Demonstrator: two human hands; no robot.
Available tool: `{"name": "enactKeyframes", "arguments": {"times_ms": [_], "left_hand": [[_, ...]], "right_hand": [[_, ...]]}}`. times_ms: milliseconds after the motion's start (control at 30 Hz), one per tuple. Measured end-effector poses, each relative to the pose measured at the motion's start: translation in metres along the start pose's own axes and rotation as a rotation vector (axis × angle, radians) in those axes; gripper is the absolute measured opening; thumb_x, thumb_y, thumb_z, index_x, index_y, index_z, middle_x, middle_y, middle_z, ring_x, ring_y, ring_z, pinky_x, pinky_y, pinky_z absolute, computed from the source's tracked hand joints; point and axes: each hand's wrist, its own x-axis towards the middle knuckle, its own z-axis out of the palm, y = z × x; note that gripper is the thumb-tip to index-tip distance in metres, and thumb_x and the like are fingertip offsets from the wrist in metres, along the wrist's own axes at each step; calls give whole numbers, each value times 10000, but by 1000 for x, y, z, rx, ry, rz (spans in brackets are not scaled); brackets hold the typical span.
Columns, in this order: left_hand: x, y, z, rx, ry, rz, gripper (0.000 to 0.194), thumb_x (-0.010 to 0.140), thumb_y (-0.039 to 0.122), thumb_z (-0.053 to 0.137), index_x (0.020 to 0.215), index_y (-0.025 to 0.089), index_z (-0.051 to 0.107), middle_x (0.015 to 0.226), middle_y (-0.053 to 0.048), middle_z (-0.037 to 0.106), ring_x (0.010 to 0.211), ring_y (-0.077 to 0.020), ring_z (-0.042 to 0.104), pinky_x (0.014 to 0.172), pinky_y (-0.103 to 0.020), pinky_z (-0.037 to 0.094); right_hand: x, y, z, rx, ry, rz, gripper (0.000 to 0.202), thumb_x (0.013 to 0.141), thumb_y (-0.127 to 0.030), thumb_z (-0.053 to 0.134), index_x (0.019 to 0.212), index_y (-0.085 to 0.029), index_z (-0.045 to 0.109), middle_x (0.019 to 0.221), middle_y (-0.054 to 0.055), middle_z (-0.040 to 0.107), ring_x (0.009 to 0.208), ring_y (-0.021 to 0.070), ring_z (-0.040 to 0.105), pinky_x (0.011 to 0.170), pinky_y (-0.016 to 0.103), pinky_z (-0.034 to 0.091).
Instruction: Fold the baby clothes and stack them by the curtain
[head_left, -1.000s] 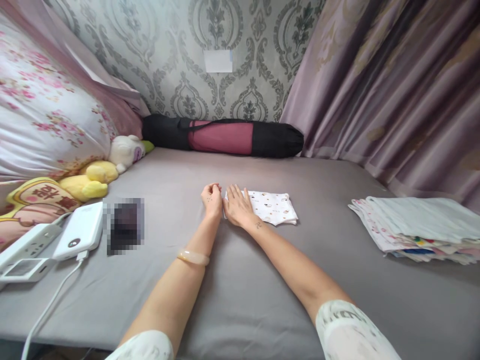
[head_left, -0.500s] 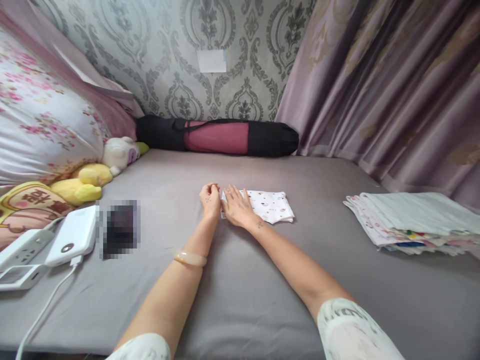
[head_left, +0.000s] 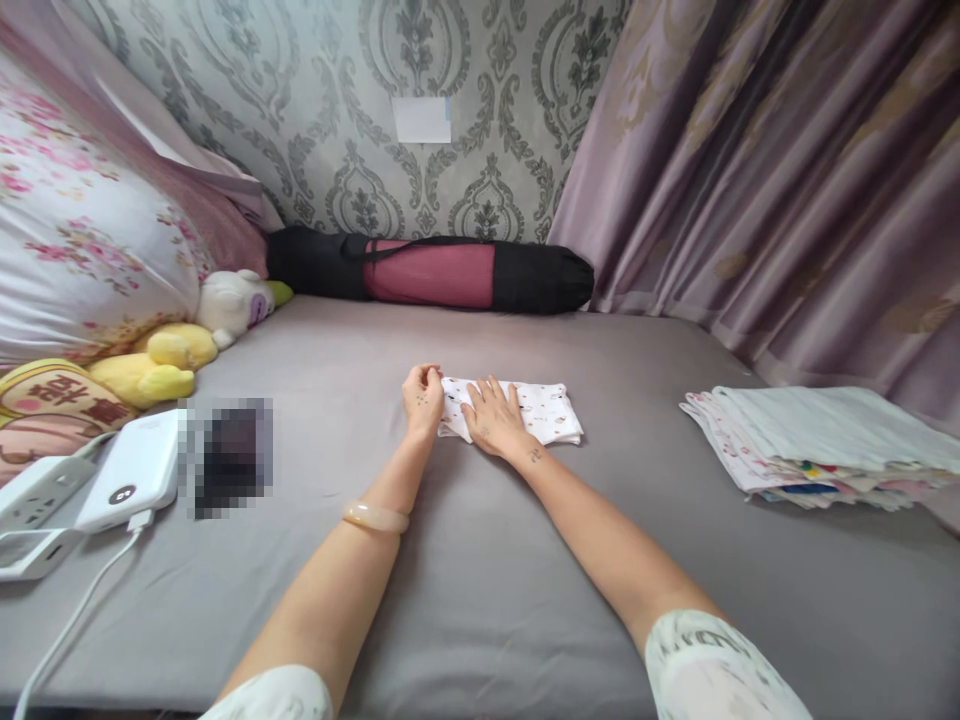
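A small white folded cloth [head_left: 553, 412] with a scattered print lies flat on the grey sheet in front of me. My right hand [head_left: 495, 415] rests palm down on its middle, fingers spread. At the cloth's left edge is my left hand [head_left: 422, 400], its fingers curled closed beside the far left corner. Whether a bit of cloth is pinched in them is hidden. A pale bangle [head_left: 376, 517] circles my left forearm.
To the right lies a stack of folded cloths [head_left: 825, 430]. A power bank [head_left: 131, 475], a power strip [head_left: 45, 500] and a blurred-out item [head_left: 236, 455] are on the left, near plush toys [head_left: 150, 370]. A black and red roll bag [head_left: 431, 272] lies along the wall.
My right hand has slid to the right across the cloth, from its left edge to its middle. My left hand stays closed by the left edge.
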Motion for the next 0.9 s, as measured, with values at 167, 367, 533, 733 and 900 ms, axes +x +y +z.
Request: {"name": "enactKeyframes", "arguments": {"times_ms": [167, 367, 533, 733, 900], "left_hand": [[-5, 5, 1, 93, -66, 43, 196, 834, 258, 458, 882, 181, 631, 828, -53, 683, 807, -192, 646, 764, -307, 488], [-9, 2, 6, 298, -177, 234, 202, 862, 242, 447, 874, 211, 646, 886, -71, 691, 857, -212, 628, 809, -332, 466], [-16, -1, 9, 545, -350, 411, 212, 862, 185, 453, 939, 227, 647, 943, -89, 698, 940, -240, 622, 873, -361, 428], [-24, -2, 7, 718, -519, 546, 240, 887, 173, 438, 1033, 237, 617, 1061, -110, 694, 1041, -248, 609, 975, -402, 365], [-26, -3, 6, 782, -574, 570, 251, 911, 195, 431, 1103, 235, 587, 1211, -134, 652, 1162, -267, 564, 1052, -470, 296]], "right_hand": [[-3, 10, -5, 45, -6, 20, 559, 1009, -389, 214, 1491, -137, 341, 1569, 117, 284, 1464, 253, 155, 1167, 497, 51], [-6, 25, -5, 18, 42, 121, 571, 1007, -386, 196, 1500, -123, 320, 1580, 135, 245, 1468, 261, 133, 1163, 515, 28], [-8, 27, -1, 33, 24, 144, 570, 1007, -393, 199, 1502, -134, 314, 1562, 135, 292, 1449, 274, 190, 1154, 516, 81], [-6, 27, -6, 79, 3, 136, 565, 1010, -399, 194, 1500, -146, 317, 1567, 126, 286, 1455, 261, 183, 1159, 509, 81], [-14, 42, -15, 102, 2, 173, 603, 1006, -409, 192, 1513, -91, 265, 1585, 140, 227, 1469, 247, 146, 1172, 470, 96]]}}
